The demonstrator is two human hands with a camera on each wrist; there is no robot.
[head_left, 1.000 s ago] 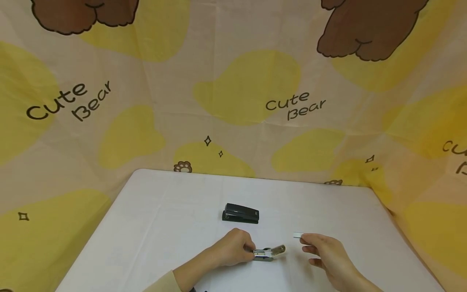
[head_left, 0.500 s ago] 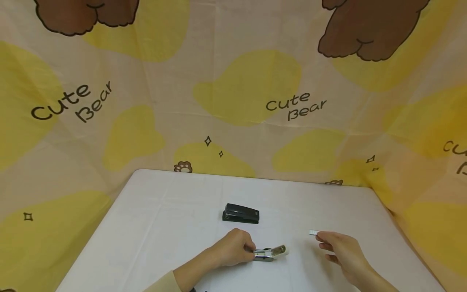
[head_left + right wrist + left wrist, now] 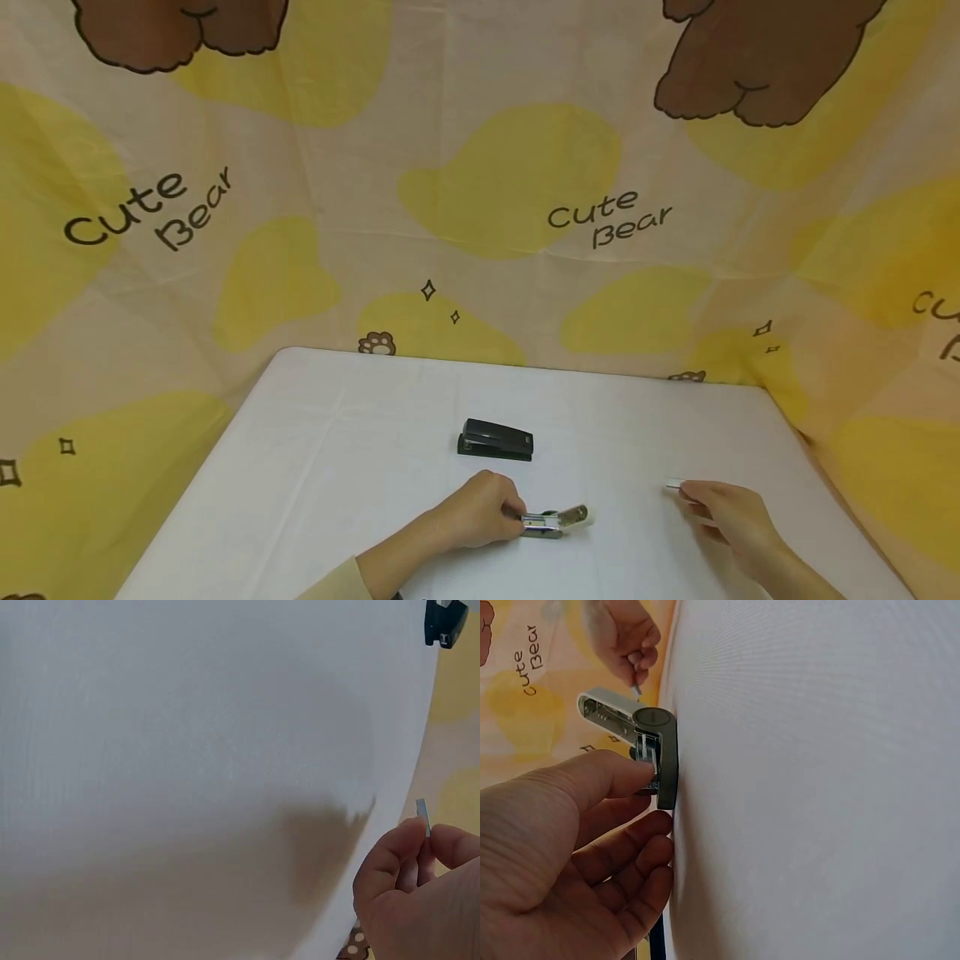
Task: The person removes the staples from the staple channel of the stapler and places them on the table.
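My left hand [image 3: 480, 510] pinches the end of a small stapler [image 3: 542, 524] that sits low at the table, its top arm swung up and away from the base. In the left wrist view the thumb presses on the metal magazine of this stapler [image 3: 667, 757], and the raised arm shows its hollow underside. My right hand [image 3: 731, 512] is well to the right, with a short strip of staples [image 3: 674, 483] between thumb and forefinger. The right wrist view shows the staple strip [image 3: 423, 814] sticking out past the fingertips, above the table and its shadow.
Behind my left hand a larger black stapler [image 3: 495, 440] rests closed on the white table [image 3: 360, 433]. A curtain [image 3: 480, 167] printed with bears hangs along the table's back and side edges.
My right hand has moved to the right with the staple strip, away from the small stapler. The left hand and both staplers have stayed in place.
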